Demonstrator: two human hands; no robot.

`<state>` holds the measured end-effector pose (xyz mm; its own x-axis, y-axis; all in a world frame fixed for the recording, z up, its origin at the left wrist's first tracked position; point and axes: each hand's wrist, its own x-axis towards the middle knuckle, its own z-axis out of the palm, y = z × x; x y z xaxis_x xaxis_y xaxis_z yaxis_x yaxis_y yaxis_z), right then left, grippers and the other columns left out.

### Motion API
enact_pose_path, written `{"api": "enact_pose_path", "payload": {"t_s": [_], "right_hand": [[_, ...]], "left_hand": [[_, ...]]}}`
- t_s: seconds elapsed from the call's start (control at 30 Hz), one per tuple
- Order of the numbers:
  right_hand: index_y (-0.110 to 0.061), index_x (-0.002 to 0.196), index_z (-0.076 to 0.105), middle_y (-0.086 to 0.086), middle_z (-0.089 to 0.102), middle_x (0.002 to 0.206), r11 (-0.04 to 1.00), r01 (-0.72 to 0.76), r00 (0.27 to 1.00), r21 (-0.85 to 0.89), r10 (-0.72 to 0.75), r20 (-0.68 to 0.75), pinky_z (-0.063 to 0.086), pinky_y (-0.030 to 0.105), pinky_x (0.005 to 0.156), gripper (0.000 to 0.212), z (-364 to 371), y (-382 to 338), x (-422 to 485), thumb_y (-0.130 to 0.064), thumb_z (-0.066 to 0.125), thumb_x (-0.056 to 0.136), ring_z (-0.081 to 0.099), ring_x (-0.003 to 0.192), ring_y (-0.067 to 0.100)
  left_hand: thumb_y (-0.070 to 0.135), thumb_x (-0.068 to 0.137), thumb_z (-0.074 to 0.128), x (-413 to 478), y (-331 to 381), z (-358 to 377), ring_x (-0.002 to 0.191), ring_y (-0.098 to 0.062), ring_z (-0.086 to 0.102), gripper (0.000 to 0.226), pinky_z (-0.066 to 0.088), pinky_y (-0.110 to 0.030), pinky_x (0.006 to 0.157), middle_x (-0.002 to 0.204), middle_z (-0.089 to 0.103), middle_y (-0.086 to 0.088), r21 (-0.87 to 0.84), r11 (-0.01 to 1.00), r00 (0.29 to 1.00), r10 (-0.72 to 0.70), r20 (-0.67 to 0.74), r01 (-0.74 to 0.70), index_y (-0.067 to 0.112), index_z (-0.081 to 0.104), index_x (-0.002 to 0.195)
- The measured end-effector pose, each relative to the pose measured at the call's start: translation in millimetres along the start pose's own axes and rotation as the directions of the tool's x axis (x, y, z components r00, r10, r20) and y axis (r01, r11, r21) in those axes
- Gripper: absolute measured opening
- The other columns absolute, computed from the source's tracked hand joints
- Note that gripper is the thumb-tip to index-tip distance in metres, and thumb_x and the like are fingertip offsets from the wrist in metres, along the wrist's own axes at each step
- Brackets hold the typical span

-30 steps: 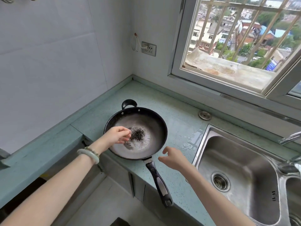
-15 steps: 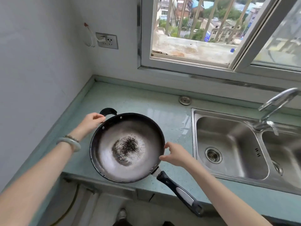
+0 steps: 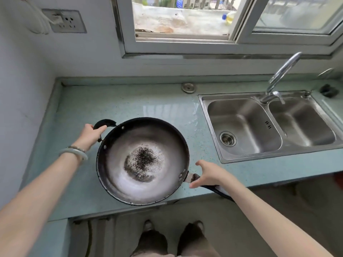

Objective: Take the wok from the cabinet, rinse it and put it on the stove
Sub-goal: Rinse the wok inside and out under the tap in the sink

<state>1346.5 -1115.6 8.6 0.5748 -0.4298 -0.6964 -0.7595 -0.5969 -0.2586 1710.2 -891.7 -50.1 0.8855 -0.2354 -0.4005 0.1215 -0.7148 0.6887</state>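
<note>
The round black metal wok (image 3: 115, 173) sits on the pale green speckled countertop (image 3: 130, 101) at lower centre of the frame, its near rim at the counter's front edge. The person's left hand (image 3: 89, 132) curls round the small black loop handle (image 3: 104, 122) at the wok's upper left. The right hand (image 3: 209, 175) lies with fingers spread over the neck of the long black handle (image 3: 217, 190), not yet closed. A firm grip there seems wise before lifting it level, rightward to the double stainless steel sink (image 3: 259, 157). The wok holds a dark speckled patch (image 3: 143, 158) ringed by whitish film; the sink's left basin shows its drain strainer (image 3: 228, 139)
</note>
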Motion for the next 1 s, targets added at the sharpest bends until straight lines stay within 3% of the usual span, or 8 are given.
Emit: {"api": "enact_pose_path", "payload": {"t_s": [0.13, 0.23, 0.3, 0.37, 0.53, 0.7, 0.87, 1.0], "right_hand": [[-0.017, 0.14, 0.039, 0.002, 0.052, 0.137, 0.995, 0.002, 1.0, -0.101, -0.002, -0.002, 0.045, 0.035, 0.094, 0.085, 17.4, -0.8, 2.0, -0.038, 0.081, 0.069, 0.05, 0.124, 0.024], [-0.017, 0.114, 0.051, 0.002, 0.061, 0.108, 0.988, -0.022, 0.998, -0.154, 0.012, -0.066, 0.045, 0.032, 0.07, 0.051, 29.4, 0.5, 5.8, -0.027, 0.075, 0.07, 0.058, 0.099, 0.025], [-0.016, 0.1, 0.048, 0.002, 0.057, 0.096, 0.984, -0.032, 0.992, -0.176, 0.01, -0.123, 0.038, 0.031, 0.061, 0.032, 33.2, 0.0, 5.8, -0.017, 0.066, 0.073, 0.055, 0.088, 0.027], [-0.016, 0.091, 0.042, 0.004, 0.054, 0.091, 0.983, -0.025, 0.986, -0.183, -0.006, -0.167, 0.034, 0.03, 0.056, 0.023, 35.4, -0.6, 5.5, -0.011, 0.058, 0.075, 0.051, 0.082, 0.028], [-0.016, 0.086, 0.043, 0.005, 0.054, 0.085, 0.99, -0.008, 0.972, -0.14, -0.025, -0.234, 0.031, 0.029, 0.051, 0.02, 30.8, 3.4, 0.1, -0.005, 0.055, 0.074, 0.049, 0.077, 0.029], [-0.018, 0.088, 0.052, 0.001, 0.057, 0.081, 0.992, -0.019, 0.95, -0.123, -0.021, -0.313, 0.03, 0.026, 0.049, 0.022, 3.7, 19.6, -14.0, -0.005, 0.056, 0.071, 0.052, 0.079, 0.028], [-0.017, 0.093, 0.059, 0.002, 0.063, 0.084, 0.997, -0.031, 0.913, -0.075, -0.002, -0.407, 0.039, 0.028, 0.056, 0.026, -18.4, 57.0, -26.5, -0.007, 0.058, 0.069, 0.059, 0.081, 0.027], [-0.019, 0.096, 0.061, 0.004, 0.066, 0.088, 0.997, -0.044, 0.883, -0.068, 0.007, -0.47, 0.042, 0.029, 0.06, 0.031, -38.0, 100.8, -33.9, -0.008, 0.055, 0.067, 0.06, 0.083, 0.03]], "left_hand": [[0.036, 0.082, 0.056, 3.5, 0.4, 3.8, 0.065, -0.029, 0.049, 0.034, 0.035, -0.032, 0.063, 0.058, 0.053, -0.01, -0.013, 0.998, 0.998, 0.06, -0.033, -0.06, 0.007, 0.054, 0.065], [0.036, 0.074, 0.055, 16.6, -9.9, 1.6, 0.067, -0.028, 0.054, 0.03, 0.049, -0.036, 0.074, 0.056, 0.057, -0.01, -0.033, 0.999, 1.0, 0.025, -0.001, -0.025, 0.01, 0.055, 0.059], [0.033, 0.068, 0.053, 39.9, -29.4, 0.6, 0.067, -0.028, 0.056, 0.026, 0.054, -0.048, 0.086, 0.044, 0.056, -0.003, -0.056, 0.998, 1.0, 0.006, 0.02, -0.005, 0.011, 0.056, 0.054], [0.032, 0.064, 0.052, 58.8, -44.9, 1.7, 0.067, -0.028, 0.057, 0.025, 0.054, -0.054, 0.087, 0.042, 0.056, -0.002, -0.066, 0.998, 1.0, 0.016, 0.015, -0.015, 0.011, 0.056, 0.051], [0.023, 0.073, 0.051, 12.8, -20.8, 2.0, 0.066, -0.027, 0.057, 0.025, 0.055, -0.047, 0.081, 0.047, 0.057, -0.007, -0.067, 0.998, 0.999, 0.002, -0.051, -0.005, 0.01, 0.055, 0.052], [0.024, 0.074, 0.051, -17.4, 15.7, 8.4, 0.059, -0.024, 0.045, 0.026, 0.035, -0.032, 0.06, 0.053, 0.048, -0.011, -0.076, 0.992, 0.992, 0.097, -0.084, -0.103, 0.012, 0.052, 0.05], [0.031, 0.061, 0.052, -22.9, 56.2, 23.0, 0.064, -0.025, 0.054, 0.025, 0.049, -0.039, 0.071, 0.058, 0.057, -0.011, -0.161, 0.974, 0.986, 0.147, -0.083, -0.159, 0.017, 0.061, 0.043], [0.025, 0.067, 0.053, -53.9, 92.0, 54.9, 0.062, -0.022, 0.051, 0.025, 0.048, -0.037, 0.072, 0.039, 0.055, 0.005, -0.214, 0.962, 0.984, 0.157, -0.08, -0.171, 0.014, 0.059, 0.046]]}}
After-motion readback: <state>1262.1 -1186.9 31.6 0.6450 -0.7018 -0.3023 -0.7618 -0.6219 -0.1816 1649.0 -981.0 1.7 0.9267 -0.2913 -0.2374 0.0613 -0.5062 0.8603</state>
